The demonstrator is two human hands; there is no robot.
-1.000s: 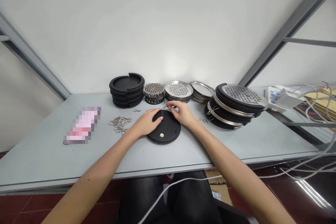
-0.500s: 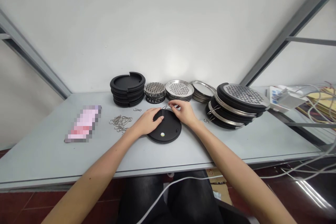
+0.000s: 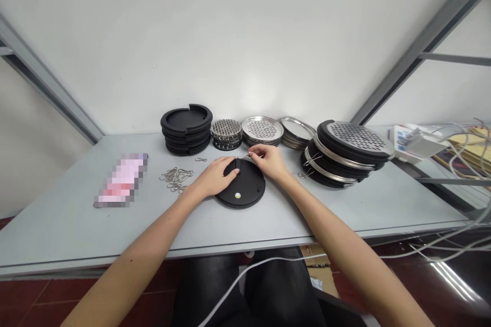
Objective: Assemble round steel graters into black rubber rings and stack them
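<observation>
A black round disc [image 3: 245, 184] lies flat on the table in front of me, with a small round sticker near its front edge. My left hand [image 3: 218, 176] grips its left side, thumb on the top face and fingers along the rim. At the far edge my right hand [image 3: 266, 161] pinches a small metal wire clip [image 3: 243, 156] between thumb and fingertips. The clip's far end meets the disc's rim; how it is seated there I cannot tell. Loose wire clips [image 3: 177, 178] are heaped left of my left hand, and a single clip [image 3: 200, 159] lies behind them.
Behind the disc stand a stack of black rings [image 3: 186, 130], spiked metal discs [image 3: 226, 134], perforated metal plates [image 3: 263, 130] and metal rings [image 3: 298, 132]. A stack of assembled black-and-metal units [image 3: 345, 156] is at right. A blurred phone-like object [image 3: 123, 181] lies left.
The wire clip has tilted down to lie flatter at the disc's far edge. My right hand has shifted slightly with it; the left hand stays on the disc.
</observation>
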